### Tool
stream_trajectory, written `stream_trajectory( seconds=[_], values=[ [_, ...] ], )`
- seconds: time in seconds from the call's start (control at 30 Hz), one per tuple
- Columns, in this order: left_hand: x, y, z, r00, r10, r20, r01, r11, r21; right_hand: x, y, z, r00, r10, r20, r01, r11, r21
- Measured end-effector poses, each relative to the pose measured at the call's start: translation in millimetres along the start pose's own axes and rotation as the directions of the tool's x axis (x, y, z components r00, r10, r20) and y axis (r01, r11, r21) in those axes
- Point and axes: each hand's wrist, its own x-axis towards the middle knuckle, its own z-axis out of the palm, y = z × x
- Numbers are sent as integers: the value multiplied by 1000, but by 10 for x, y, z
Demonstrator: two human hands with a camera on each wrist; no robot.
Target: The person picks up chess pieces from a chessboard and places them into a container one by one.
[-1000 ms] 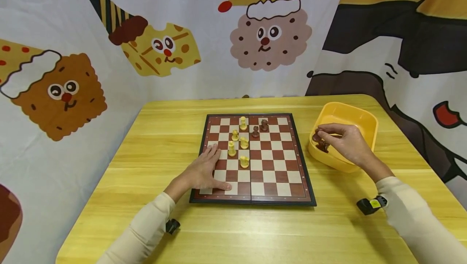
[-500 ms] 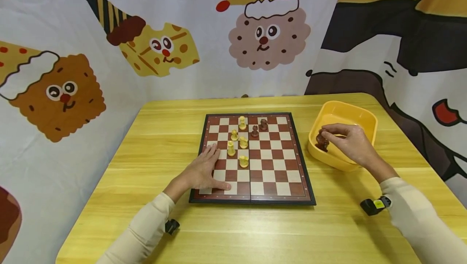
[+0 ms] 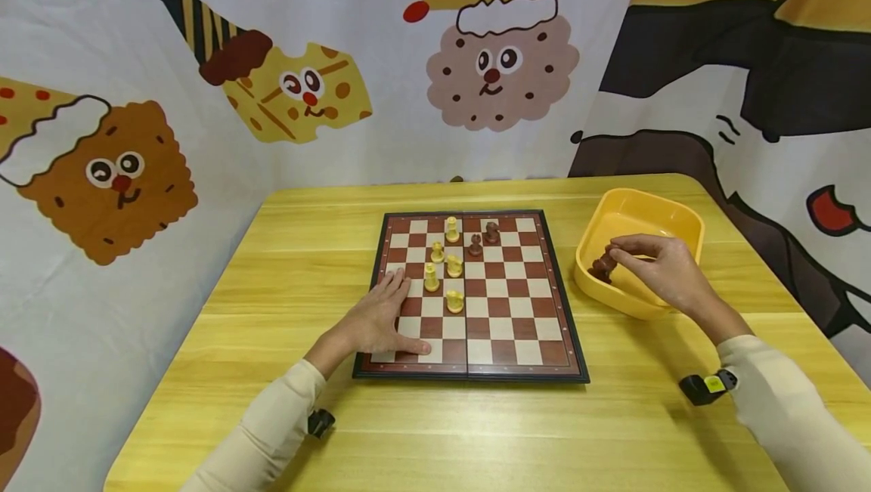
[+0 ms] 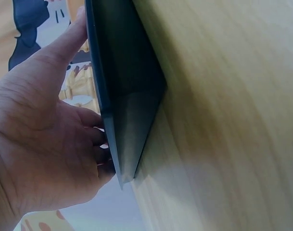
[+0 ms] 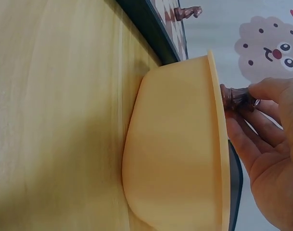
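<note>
At the left of the chessboard (image 3: 513,310), my left hand (image 3: 381,318) rests with fingers spread over its edge squares. The left wrist view shows this hand (image 4: 50,130) against the board's dark rim (image 4: 105,96). My right hand (image 3: 656,269) pinches a dark brown chess piece (image 5: 235,97) between thumb and fingers at the yellow bin (image 3: 680,216). In the right wrist view its base is by the bin's rim, and the fingers partly hide its top. Several yellow pieces, including a knight (image 3: 455,301), stand on the board, with two brown pieces, one a knight (image 3: 491,233), near the far side.
Bin and board stand apart on a yellow wooden table (image 3: 422,431), the bin to the right. Behind hangs a white curtain (image 3: 401,152) with cartoon prints. The bin's near wall (image 5: 175,144) rises beside my right hand.
My right hand has shifted slightly right and nearer to me within the bin, with the brown chess piece between its fingers. The left hand and the pieces on the board stay put.
</note>
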Motion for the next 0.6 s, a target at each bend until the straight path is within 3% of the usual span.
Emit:
stream_trajectory(
  seconds=[0.33, 0.6],
  values=[
    [-4, -5, 1, 1000, 5, 0, -5, 1000, 1, -57, 108, -83, 998, 52, -40, -53, 998, -42],
    [-6, -3, -4, 1000, 6, -1, -6, 1000, -9, -91, 192, -120, 996, 83, -26, -84, 994, -67]
  ],
)
